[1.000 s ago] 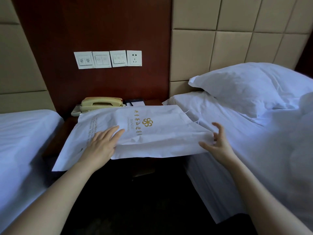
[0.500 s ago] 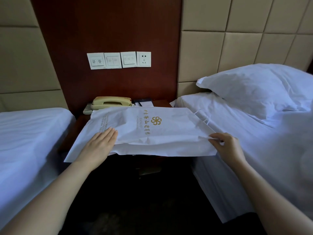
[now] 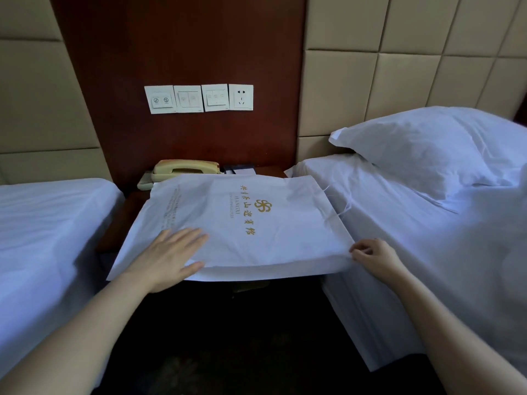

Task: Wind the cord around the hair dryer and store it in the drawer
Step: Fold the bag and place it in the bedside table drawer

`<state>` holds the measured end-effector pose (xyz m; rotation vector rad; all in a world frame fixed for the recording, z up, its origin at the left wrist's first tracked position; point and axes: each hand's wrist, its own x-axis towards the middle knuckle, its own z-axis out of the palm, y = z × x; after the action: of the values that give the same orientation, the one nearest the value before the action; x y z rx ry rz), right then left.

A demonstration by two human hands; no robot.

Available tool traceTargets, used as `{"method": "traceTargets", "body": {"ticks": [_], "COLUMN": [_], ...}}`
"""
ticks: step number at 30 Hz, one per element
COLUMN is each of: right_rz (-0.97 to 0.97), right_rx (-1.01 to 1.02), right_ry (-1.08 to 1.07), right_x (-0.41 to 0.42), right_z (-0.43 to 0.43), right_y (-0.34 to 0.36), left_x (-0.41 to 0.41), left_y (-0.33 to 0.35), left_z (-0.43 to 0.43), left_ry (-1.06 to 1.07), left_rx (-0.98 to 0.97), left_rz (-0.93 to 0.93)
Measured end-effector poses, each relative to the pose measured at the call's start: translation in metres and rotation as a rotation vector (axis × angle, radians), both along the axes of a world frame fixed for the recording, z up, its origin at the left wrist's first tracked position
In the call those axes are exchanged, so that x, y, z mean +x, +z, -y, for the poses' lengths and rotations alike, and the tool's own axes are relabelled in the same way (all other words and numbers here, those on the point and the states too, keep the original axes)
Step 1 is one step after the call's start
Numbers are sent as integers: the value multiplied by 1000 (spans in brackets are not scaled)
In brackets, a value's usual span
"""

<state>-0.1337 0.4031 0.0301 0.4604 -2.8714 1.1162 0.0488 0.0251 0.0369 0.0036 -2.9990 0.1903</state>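
A large white bag [image 3: 242, 223] with gold lettering lies flat across the dark wooden nightstand [image 3: 125, 220] between two beds. My left hand [image 3: 168, 258] rests flat on the bag's near left part, fingers spread and thumb along its front edge. At the bag's near right corner my right hand [image 3: 376, 256] has its fingers curled, pinching that corner. No hair dryer, cord or drawer shows anywhere in the head view.
A beige telephone [image 3: 185, 168] and a small dark card holder [image 3: 239, 168] sit behind the bag. Wall switches and a socket [image 3: 241, 96] are above. A white bed [image 3: 42, 238] lies left; a bed with a pillow [image 3: 427, 149] lies right.
My right hand went from open beside the bag's right corner to pinching it. The view shifted left, so the bag and nightstand sit further right in the frame. My left hand stayed flat on the bag.
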Motion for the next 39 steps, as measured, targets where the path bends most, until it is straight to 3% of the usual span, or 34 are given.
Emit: {"method": "traceTargets", "body": {"ticks": [3,9,13,17,22,26,35,37,39], "right_rz": [74,171,386,603,713,791,812,833,847], "right_rx": [-56,91,-130,-306,-291,-430,-903,-987,-1055], "right_ry": [-91,-125,-107,-83,27,200,330,331,332], "right_x": [-1,-22,-46,-71,-73,-71,-55,-47,-41], "right_z": [11,33,39,29,25,25,42,47,55], "right_y": [-1,-14,-19,-35,-30,-16,22,35,48], "left_x": [-22,-69,-88,-97,-117,-127,-128,-128,-127], "left_y": [10,23,21,21,5,-8,-8,-7,-3], "left_z": [-21,-50,-49,-54,-55,-62,-90,-94,-101], "left_ry": [49,213,215,222,202,221,256,242,208], "left_rx": [-47,-43,75,72,-77,-79,257,398,660], "left_rz": [-46,105,39,62,42,182,268,254,222]}}
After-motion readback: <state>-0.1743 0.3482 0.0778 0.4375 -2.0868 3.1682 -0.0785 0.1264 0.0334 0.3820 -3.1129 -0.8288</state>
